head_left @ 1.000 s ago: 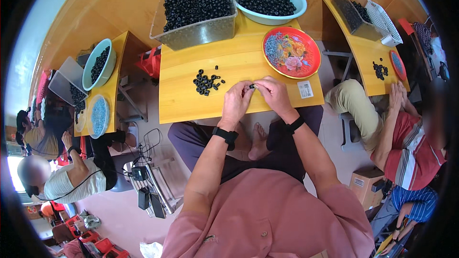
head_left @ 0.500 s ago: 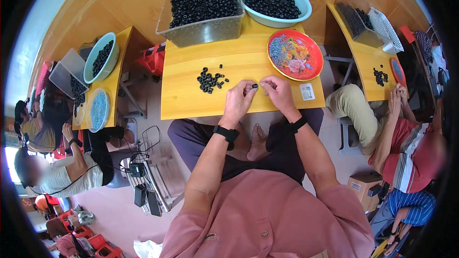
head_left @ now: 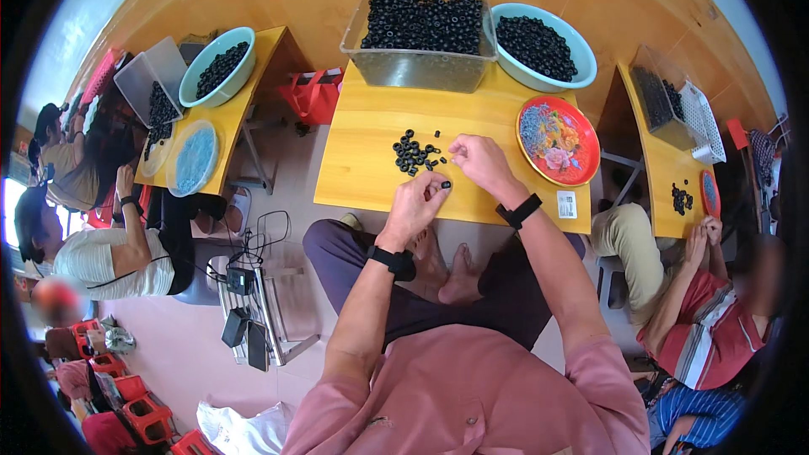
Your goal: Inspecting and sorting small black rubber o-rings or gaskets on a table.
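Observation:
Between the fingertips of my left hand (head_left: 415,207), at the near edge of the yellow table, is a small black ring-shaped part (head_left: 446,185). My right hand (head_left: 481,163) is over the table just right of a loose pile of black ring-shaped parts (head_left: 411,153). Its thumb and forefinger are drawn together; whatever they may pinch is too small to make out. To the right of that hand lies a round red floral tray (head_left: 587,162) with small grey-blue pieces (head_left: 533,128) heaped on its left side.
A clear plastic bin (head_left: 421,67) and a light-blue basin (head_left: 546,82), both full of black parts, stand at the table's back. A white label card (head_left: 566,204) lies near the right corner. People sit at tables on both sides. A metal stand with cables (head_left: 265,320) is at left.
My right hand has moved away from my left, toward the pile. My left hand keeps the black part. The whole view has shifted, so the table appears lower and further right.

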A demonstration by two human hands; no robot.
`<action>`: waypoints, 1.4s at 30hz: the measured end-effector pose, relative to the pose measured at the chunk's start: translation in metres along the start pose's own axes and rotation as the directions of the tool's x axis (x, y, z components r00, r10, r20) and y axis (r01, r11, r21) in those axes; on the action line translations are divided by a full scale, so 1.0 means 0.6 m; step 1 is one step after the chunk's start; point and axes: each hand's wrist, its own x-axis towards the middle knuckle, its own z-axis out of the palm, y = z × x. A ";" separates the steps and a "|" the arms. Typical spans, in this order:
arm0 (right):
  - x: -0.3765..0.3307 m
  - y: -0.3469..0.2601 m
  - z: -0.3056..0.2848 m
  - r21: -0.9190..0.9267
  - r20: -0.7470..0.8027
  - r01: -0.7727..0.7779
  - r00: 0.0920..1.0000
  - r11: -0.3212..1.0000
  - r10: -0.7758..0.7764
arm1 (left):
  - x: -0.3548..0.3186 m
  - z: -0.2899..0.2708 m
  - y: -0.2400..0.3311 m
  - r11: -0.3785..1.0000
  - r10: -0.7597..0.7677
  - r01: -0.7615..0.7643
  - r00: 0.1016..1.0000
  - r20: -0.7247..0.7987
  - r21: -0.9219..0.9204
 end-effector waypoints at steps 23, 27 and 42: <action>-0.086 0.087 0.023 0.660 -0.173 -0.014 0.970 0.751 0.170 | 0.005 0.016 -0.013 0.998 0.035 -0.033 0.999 -0.024 0.058; -0.087 0.079 0.026 0.703 -0.189 -0.006 0.963 0.711 0.195 | 0.009 0.020 -0.013 0.995 0.053 -0.048 0.997 -0.064 0.083; -0.095 0.093 0.045 0.541 -0.321 0.087 0.941 0.837 0.109 | 0.057 0.084 0.006 0.999 -0.038 0.039 0.998 -0.040 0.020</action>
